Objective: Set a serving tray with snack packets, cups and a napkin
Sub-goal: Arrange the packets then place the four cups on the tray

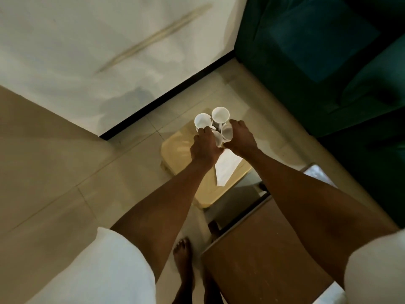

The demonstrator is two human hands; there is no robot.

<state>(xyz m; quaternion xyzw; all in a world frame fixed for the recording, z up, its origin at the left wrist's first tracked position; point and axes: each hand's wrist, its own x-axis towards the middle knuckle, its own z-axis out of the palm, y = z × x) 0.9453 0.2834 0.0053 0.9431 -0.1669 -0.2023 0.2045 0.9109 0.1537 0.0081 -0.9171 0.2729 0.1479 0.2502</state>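
A cream serving tray (pixel 175 150) lies below my hands, with a white napkin (pixel 226 170) on its right part. Several white cups cluster above the tray's far end. My left hand (pixel 205 148) grips the left cups (pixel 202 122). My right hand (pixel 241 137) grips the right cups (pixel 220 115). Two more cups sit partly hidden between my fingers. Whether the cups touch the tray cannot be told. No snack packets show.
A brown table top (pixel 263 260) is at the lower right, with a glass surface (pixel 241 194) beside it. A dark green sofa (pixel 328 62) fills the upper right. White wall and a black skirting run along the left. My bare feet (pixel 183 260) stand on beige tiles.
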